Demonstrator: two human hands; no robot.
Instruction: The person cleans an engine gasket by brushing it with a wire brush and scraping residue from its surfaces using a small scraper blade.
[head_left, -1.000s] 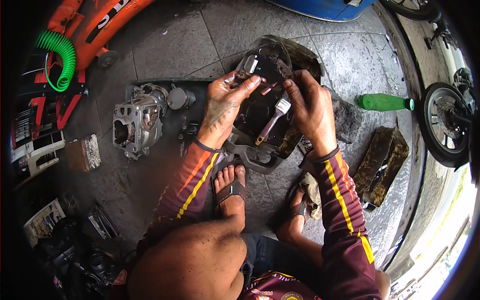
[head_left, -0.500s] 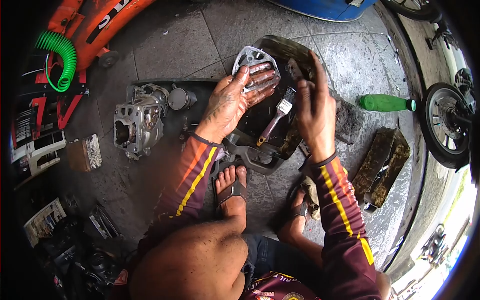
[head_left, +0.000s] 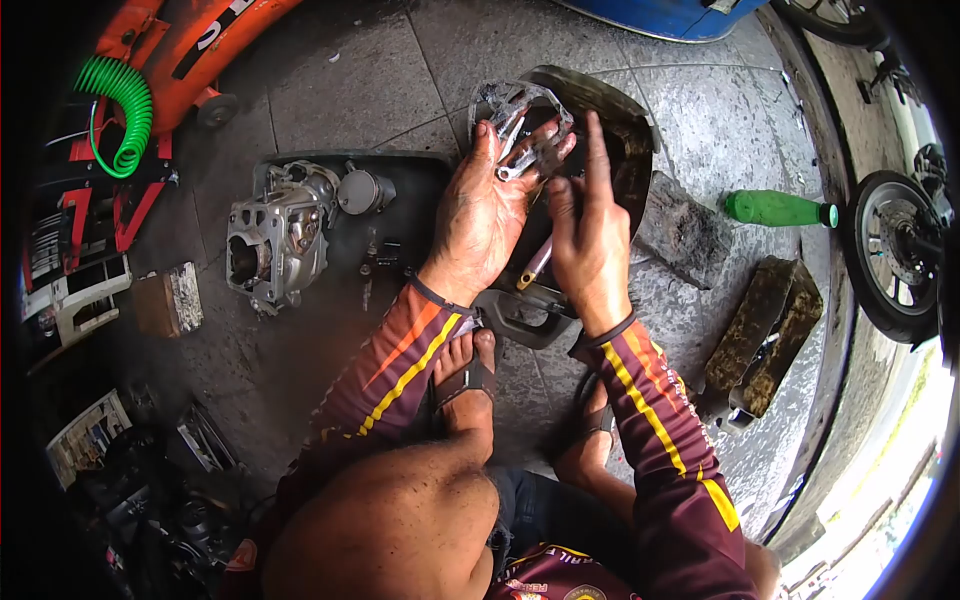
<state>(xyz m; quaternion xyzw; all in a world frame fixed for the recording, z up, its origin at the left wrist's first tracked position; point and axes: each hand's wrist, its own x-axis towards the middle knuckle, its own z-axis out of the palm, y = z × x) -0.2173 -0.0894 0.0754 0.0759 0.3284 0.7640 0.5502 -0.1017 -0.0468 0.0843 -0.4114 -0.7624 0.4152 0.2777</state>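
Note:
My left hand holds an open-framed metal engine cover, its thumb on the near edge and fingers beneath, dark with grime. Close beside the cover is my right hand, index finger stretched out and the other fingers mostly hidden. A small grey piece lies near its thumb, too unclear to name. Below both hands stands a dirty black basin. A paintbrush leans in it; only part of the handle shows between my hands.
At left are an engine cylinder head and a piston by a dark tray. A green bottle, a grimy block and an oily box lie right. An orange machine stands upper left.
My right hand has moved left and down, close to the cover. The cover has turned and shifted slightly right in my left hand. The brush is now mostly covered.

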